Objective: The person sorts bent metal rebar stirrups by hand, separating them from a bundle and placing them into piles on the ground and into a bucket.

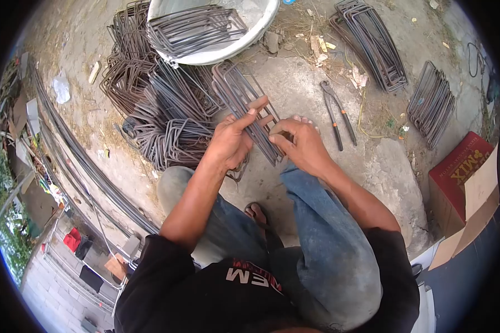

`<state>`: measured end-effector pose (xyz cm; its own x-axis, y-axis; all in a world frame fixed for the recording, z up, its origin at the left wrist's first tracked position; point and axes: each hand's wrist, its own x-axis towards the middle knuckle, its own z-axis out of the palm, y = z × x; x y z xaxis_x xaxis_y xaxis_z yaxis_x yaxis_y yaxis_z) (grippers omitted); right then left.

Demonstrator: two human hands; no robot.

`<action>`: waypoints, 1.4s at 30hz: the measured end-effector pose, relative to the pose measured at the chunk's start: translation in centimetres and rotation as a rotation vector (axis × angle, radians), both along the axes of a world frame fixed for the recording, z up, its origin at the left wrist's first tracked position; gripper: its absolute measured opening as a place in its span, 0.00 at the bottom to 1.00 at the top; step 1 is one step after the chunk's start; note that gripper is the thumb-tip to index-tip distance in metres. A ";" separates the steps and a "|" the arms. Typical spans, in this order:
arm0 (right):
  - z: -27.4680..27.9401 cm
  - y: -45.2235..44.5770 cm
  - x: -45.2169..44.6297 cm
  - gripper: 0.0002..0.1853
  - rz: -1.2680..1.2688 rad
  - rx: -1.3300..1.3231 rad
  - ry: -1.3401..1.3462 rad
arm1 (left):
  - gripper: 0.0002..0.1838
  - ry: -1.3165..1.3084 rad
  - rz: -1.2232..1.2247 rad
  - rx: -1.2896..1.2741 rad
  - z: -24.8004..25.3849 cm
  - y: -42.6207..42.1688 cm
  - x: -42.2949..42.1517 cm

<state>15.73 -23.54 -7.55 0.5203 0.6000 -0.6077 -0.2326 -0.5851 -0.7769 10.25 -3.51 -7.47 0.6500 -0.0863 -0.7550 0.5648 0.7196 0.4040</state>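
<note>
Outdoors, seen from above, a person in a black T-shirt (216, 302) and blue jeans (339, 250) holds a small bundle of bent metal rods (244, 105) in front of the knees, over the ground (286, 77). The rods are shaped into long, narrow rectangles, and the bundle slants from upper left to lower right. The left hand (233, 139) grips it from the left side, fingers curled around the rods, with a fingertip showing between them. The right hand (303, 144) is at the lower right edge, thumb and forefinger nearly closed; whether they pinch a rod or only touch it is hard to tell. Just behind the left hand lies a large heap of similar rectangles (166, 130), and it cannot be seen whether the bundle's far end touches it. Beyond, a white basin (264, 36) has more rectangles lying across it. To the right of the bundle, pincers with orange and black handles (339, 119) lie on the ground, their handles towards the person. Farther right are 2 separate stacks of rectangles (372, 47), and nearer the person an open cardboard box with a red side (461, 172). Long dark rods (94, 158) stretch along the left.
</note>
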 end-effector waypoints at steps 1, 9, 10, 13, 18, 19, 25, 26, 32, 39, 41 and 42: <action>-0.1 0.2 0.3 0.14 0.022 -0.006 0.064 | 0.28 -0.009 -0.008 -0.015 0.0 0.0 -0.1; 0.0 0.7 -1.5 0.11 -0.162 0.063 -0.027 | 0.27 -0.023 -0.072 0.001 0.6 -0.3 0.3; -0.1 0.5 -1.4 0.10 -0.218 0.098 0.059 | 0.27 -0.001 -0.071 0.014 0.7 -0.3 0.3; -1.5 -0.7 -1.9 0.11 -0.239 0.140 -0.148 | 0.26 0.071 -0.063 0.063 0.5 -0.7 0.4; -1.8 -2.2 -2.1 0.14 -0.411 0.164 0.219 | 0.24 0.162 -0.092 0.131 0.1 -0.8 0.3; -1.9 -2.4 -2.2 0.15 -0.417 0.174 0.223 | 0.23 0.159 -0.082 0.135 0.2 -0.8 0.3; -0.8 -2.9 -2.2 0.14 -0.229 0.095 0.158 | 0.14 0.146 -0.144 0.239 0.1 -1.0 0.1; -1.2 -2.9 -2.5 0.14 -0.257 0.119 0.150 | 0.13 0.152 -0.155 0.261 0.1 -1.0 0.1; -2.6 -2.7 -3.8 0.13 -0.376 0.108 -0.015 | 0.11 0.199 -0.114 0.346 -0.1 -0.9 0.0; 2.5 -9.2 -0.6 0.13 -0.707 0.062 0.046 | 0.12 0.133 0.029 0.305 -1.4 0.6 -0.2; 4.7 -14.3 0.3 0.13 -0.840 0.064 -0.002 | 0.12 0.103 0.053 0.228 -0.6 1.2 0.0; 5.7 -17.4 1.3 0.12 -0.908 0.055 -0.042 | 0.12 0.088 0.080 0.177 -0.5 1.6 0.0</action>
<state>16.98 -40.93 -1.90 0.8279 -0.0241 -0.5603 -0.5570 -0.1524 -0.8164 10.24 -1.94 -7.96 0.5802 0.1019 -0.8081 0.5476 0.6856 0.4797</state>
